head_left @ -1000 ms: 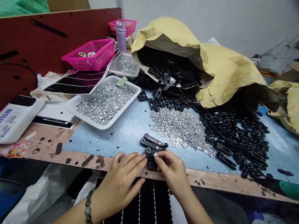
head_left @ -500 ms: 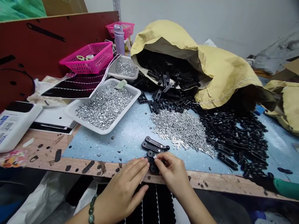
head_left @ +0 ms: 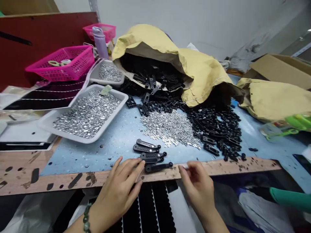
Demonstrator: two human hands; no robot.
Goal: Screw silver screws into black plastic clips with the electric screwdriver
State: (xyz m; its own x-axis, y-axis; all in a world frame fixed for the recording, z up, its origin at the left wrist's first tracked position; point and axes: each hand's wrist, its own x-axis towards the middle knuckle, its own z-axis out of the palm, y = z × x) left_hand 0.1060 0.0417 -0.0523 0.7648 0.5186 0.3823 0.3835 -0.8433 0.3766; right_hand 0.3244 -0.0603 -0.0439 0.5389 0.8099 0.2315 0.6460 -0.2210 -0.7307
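Note:
Several black plastic arms (head_left: 152, 156) lie stacked in a row near the table's front edge. My left hand (head_left: 123, 184) rests beside their left ends, fingers spread, with a thin white edge showing by the index finger. To the right of the arms, my right hand (head_left: 198, 183) hovers over the table edge, thumb and fingers curled together round something small and whitish, too small to name. Behind the arms lies a pile of silver screws and nuts (head_left: 172, 127). A heap of black parts (head_left: 216, 129) spreads to its right.
A white tray of small metal pieces (head_left: 119, 106) and a smaller tray (head_left: 93, 76) stand at left, near a pink basket (head_left: 73, 71) and a purple bottle (head_left: 100, 43). Yellow sacks (head_left: 204, 71) stand behind. A green sleeve (head_left: 289, 199) shows at far right.
My right hand has moved right, away from the black arms, which now show fully. My left hand stays by their left ends. The view has swung to the right.

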